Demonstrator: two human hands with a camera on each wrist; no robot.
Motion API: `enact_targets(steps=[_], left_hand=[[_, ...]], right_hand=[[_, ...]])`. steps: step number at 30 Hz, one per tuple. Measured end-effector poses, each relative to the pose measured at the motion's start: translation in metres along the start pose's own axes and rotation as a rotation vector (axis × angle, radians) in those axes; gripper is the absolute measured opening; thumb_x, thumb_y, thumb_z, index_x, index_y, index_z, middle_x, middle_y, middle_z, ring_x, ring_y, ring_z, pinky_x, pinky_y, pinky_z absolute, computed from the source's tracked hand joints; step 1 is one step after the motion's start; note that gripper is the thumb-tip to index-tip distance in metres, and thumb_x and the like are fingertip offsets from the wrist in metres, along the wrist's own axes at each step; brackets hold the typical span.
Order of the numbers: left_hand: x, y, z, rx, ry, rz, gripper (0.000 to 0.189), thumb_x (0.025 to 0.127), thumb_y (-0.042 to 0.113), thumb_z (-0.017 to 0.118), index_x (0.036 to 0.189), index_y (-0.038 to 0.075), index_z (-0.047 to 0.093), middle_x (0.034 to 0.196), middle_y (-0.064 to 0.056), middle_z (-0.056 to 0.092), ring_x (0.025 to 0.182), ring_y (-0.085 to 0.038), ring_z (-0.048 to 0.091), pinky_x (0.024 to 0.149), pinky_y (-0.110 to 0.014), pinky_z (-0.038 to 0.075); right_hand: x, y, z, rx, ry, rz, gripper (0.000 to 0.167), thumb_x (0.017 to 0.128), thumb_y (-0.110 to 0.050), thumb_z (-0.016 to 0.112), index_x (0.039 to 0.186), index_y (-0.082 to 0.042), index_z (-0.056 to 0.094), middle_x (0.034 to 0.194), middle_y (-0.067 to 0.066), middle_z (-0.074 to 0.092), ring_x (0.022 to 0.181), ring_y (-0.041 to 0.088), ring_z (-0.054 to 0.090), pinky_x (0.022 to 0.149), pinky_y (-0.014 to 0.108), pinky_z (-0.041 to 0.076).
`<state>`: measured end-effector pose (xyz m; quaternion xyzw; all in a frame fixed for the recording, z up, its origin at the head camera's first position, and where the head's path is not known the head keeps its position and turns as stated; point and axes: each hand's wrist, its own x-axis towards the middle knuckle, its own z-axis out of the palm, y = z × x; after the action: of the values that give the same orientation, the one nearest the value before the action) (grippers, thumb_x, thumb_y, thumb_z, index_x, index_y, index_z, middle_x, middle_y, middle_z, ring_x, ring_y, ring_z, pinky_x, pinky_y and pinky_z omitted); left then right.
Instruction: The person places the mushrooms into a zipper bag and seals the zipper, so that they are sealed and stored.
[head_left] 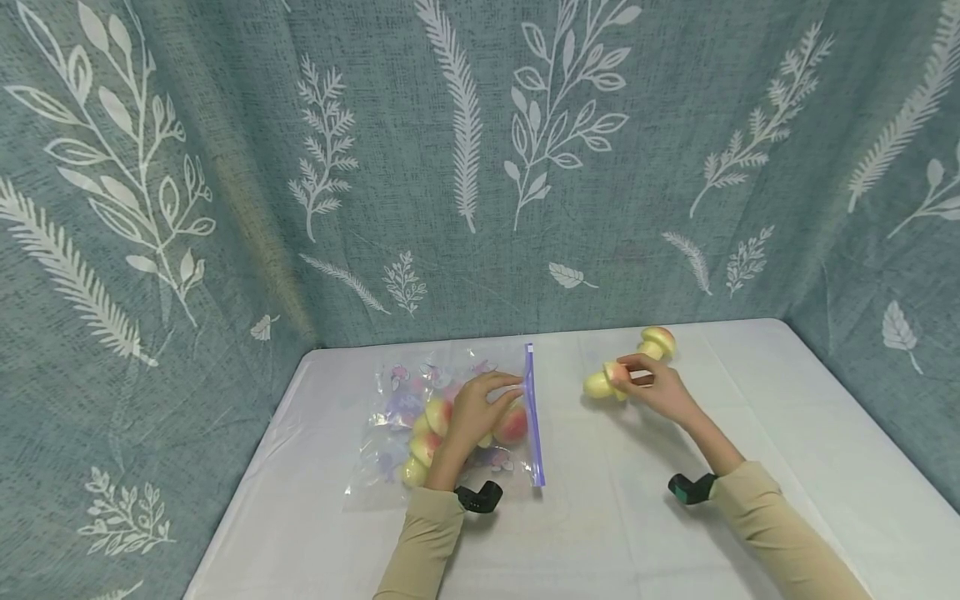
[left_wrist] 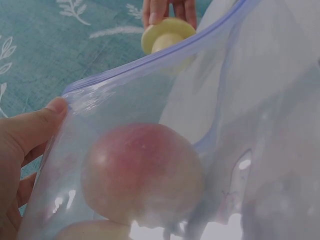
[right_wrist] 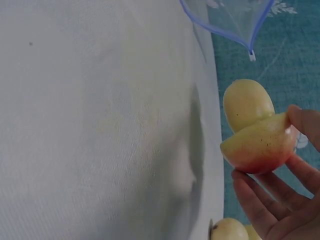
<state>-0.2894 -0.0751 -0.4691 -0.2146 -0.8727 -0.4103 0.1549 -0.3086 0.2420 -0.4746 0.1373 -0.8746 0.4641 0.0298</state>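
Observation:
A clear zip bag point(head_left: 536, 433) with a purple zip edge lies on the table, its mouth facing right and parted in the wrist views. Several yellow toy mushrooms point(head_left: 422, 448) with reddish caps are inside it. My left hand point(head_left: 476, 408) pinches the bag's rim between thumb and fingers; in the left wrist view a red-capped mushroom point(left_wrist: 142, 172) shows through the plastic. To the right of the bag, my right hand point(head_left: 663, 392) holds another toy mushroom point(right_wrist: 260, 145) by its cap, the stem pointing toward the bag's mouth.
Beyond my right hand, one more mushroom point(head_left: 660, 340) lies near the table's back edge. A white cloth covers the table point(head_left: 570, 533). Blue-green curtains point(head_left: 465, 167) with white leaf prints hang behind and at both sides. Each wrist carries a black camera mount point(head_left: 480, 497).

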Motion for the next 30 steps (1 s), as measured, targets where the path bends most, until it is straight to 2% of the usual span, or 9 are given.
enact_targets(steps=[15, 23, 30], left_hand=[[0.000, 0.001, -0.002, -0.006, 0.014, 0.012, 0.023, 0.086, 0.032, 0.065, 0.102, 0.017, 0.072, 0.106, 0.002, 0.070, 0.111, -0.019, 0.059, 0.099, -0.036, 0.044], [0.000, 0.001, -0.002, -0.002, 0.007, 0.006, 0.023, 0.086, 0.033, 0.064, 0.102, 0.018, 0.072, 0.105, 0.003, 0.069, 0.109, -0.018, 0.060, 0.098, -0.035, 0.045], [0.000, 0.002, -0.002, -0.007, 0.010, 0.003, 0.023, 0.086, 0.032, 0.065, 0.102, 0.018, 0.072, 0.105, 0.003, 0.069, 0.110, -0.020, 0.060, 0.098, -0.036, 0.045]], right_hand=[[0.001, -0.005, 0.020, 0.013, -0.018, -0.043, 0.045, 0.086, -0.029, 0.067, 0.121, -0.003, 0.057, 0.118, 0.018, 0.060, 0.096, 0.030, 0.064, 0.079, 0.033, 0.055], [0.001, -0.015, 0.029, 0.037, -0.037, -0.048, 0.043, 0.085, -0.028, 0.068, 0.120, -0.006, 0.057, 0.117, 0.015, 0.061, 0.096, 0.029, 0.064, 0.081, 0.033, 0.055], [-0.001, -0.019, 0.036, 0.045, -0.055, -0.060, 0.043, 0.086, -0.026, 0.067, 0.121, -0.004, 0.057, 0.118, 0.019, 0.060, 0.097, 0.031, 0.064, 0.082, 0.036, 0.054]])
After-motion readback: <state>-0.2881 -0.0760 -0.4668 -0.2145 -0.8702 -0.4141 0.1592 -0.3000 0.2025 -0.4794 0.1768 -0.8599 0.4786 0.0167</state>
